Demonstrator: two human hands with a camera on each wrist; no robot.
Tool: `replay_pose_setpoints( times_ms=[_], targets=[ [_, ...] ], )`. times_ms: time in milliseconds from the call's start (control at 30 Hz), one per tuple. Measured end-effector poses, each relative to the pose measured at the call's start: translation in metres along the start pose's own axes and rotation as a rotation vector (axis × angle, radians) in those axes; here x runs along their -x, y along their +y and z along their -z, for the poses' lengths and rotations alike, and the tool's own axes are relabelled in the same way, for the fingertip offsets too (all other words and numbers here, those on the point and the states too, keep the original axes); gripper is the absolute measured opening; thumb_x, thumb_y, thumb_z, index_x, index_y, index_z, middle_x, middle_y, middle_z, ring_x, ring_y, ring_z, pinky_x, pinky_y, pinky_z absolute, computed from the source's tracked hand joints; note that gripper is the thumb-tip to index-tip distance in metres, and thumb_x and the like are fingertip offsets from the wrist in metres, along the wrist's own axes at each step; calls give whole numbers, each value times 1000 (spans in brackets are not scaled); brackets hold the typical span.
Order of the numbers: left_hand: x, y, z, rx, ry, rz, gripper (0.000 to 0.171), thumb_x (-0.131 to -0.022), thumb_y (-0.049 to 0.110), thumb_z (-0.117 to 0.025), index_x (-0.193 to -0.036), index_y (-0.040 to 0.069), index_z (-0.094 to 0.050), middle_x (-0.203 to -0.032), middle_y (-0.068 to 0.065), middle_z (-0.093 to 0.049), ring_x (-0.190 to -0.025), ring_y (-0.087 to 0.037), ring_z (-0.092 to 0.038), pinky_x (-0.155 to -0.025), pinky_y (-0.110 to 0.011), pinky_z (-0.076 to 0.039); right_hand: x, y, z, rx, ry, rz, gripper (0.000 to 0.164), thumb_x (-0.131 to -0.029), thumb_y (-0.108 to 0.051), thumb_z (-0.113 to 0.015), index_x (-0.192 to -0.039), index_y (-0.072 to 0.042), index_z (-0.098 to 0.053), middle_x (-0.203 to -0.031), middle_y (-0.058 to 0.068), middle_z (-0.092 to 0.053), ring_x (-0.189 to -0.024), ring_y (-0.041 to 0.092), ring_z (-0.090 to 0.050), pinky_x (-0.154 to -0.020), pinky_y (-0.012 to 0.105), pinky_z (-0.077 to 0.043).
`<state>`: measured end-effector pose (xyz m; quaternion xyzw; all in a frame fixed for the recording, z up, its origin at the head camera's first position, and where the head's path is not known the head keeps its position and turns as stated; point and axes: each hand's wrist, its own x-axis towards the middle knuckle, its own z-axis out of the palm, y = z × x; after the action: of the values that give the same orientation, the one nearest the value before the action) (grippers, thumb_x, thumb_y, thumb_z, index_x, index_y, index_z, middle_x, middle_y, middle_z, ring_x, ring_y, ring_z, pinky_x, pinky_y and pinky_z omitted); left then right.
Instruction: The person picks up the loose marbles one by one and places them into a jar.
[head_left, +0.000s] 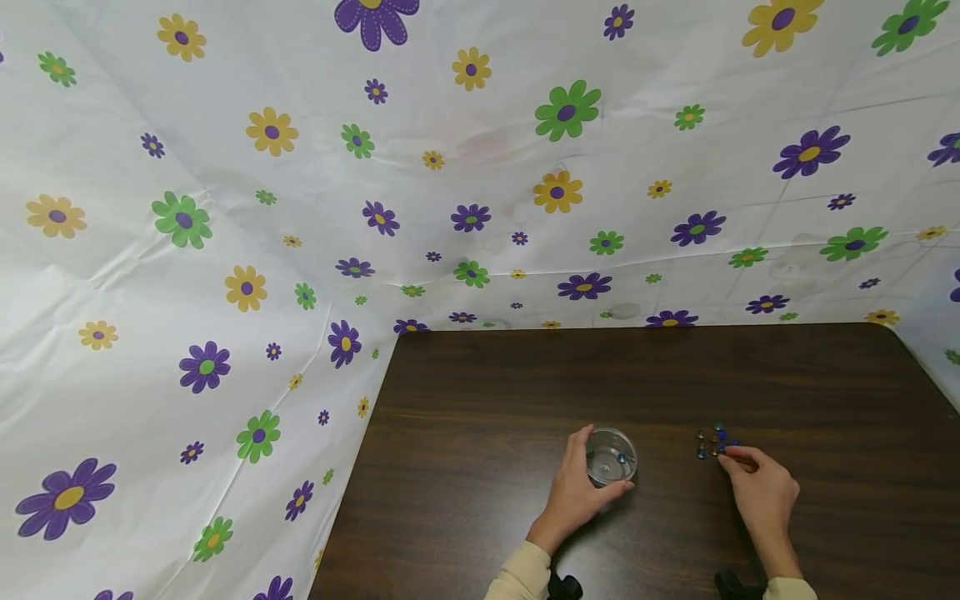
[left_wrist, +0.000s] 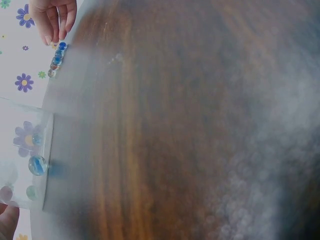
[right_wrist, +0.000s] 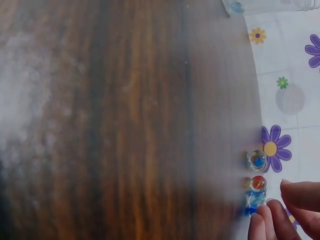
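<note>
My left hand (head_left: 576, 492) holds a clear round container (head_left: 634, 459), thumb on the near side and fingers on the far side. A few glass marbles (left_wrist: 37, 165) lie inside it, seen through its wall in the left wrist view. To the right, my right hand (head_left: 767, 492) reaches into a loose cluster of glass marbles (head_left: 702, 455) on the table. The right wrist view shows its thumb and bent fingers apart, beside blue and red marbles (right_wrist: 257, 183), with no marble visible between them. Some marbles are partly hidden by its fingertips.
A dark wood-grain table (head_left: 480, 400) bears everything. Behind it and at the left hangs a white cloth (head_left: 420, 192) printed with purple, green and yellow flowers. Dark wrist gear (head_left: 564, 587) shows beneath the left sleeve.
</note>
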<state>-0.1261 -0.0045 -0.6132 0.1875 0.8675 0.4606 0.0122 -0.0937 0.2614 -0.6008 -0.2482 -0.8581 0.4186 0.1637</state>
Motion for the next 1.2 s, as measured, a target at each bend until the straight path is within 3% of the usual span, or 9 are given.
replay_pose_setpoints(
  times_ms=[167,567,667,800,900,1033,1200],
  targets=[
    [0,0,0,-3,-1,0,95,-86,48,-84,-158,12,-34,-151,3,-46,-127,-21,-56,-98,-39,-50,0,0,0,-23,-16,-19,20,-93,-1,-73,-107,12,-71,-94,28,-73,-63,-27,-32,-107,62,-27],
    [0,1,1,2,-5,13,95,-85,47,-84,-158,12,-34,-151,3,-45,-128,-20,-55,-99,-39,-50,-1,3,-3,-16,-6,1,18,-93,-1,-74,-104,13,-72,-91,28,-73,-62,-25,-33,-102,60,-31],
    [0,1,1,5,-4,11,95,-85,47,-84,-158,12,-34,-151,3,-45,-128,-21,-55,-100,-40,-49,-1,4,-3,1,-5,6,17,-92,0,-75,-103,12,-72,-91,28,-73,-62,-19,-40,-102,59,-32],
    [0,0,1,5,-8,1,95,-86,48,-83,-159,12,-33,-152,3,-45,-128,-21,-55,-99,-40,-50,-2,5,-5,26,5,33,15,-90,2,-75,-101,12,-73,-90,28,-73,-64,6,-59,-100,61,-33],
    [0,-2,0,6,-12,-6,95,-87,49,-82,-159,12,-32,-151,3,-44,-127,-20,-56,-98,-41,-50,-1,5,-6,35,9,47,15,-89,4,-76,-101,12,-73,-90,29,-72,-66,13,-61,-99,61,-34],
    [0,-3,0,6,-9,-13,95,-87,48,-82,-159,12,-32,-151,3,-45,-127,-21,-56,-98,-40,-50,1,6,-7,30,4,39,16,-90,3,-75,-103,12,-73,-92,29,-72,-65,-11,-46,-101,61,-33],
    [0,-2,-1,-1,-7,-15,95,-87,48,-83,-159,12,-33,-151,3,-45,-127,-20,-56,-98,-40,-50,0,4,-6,0,35,32,17,-90,4,-73,-104,14,-71,-92,30,-71,-67,-19,-36,-101,59,-33]
  ],
)
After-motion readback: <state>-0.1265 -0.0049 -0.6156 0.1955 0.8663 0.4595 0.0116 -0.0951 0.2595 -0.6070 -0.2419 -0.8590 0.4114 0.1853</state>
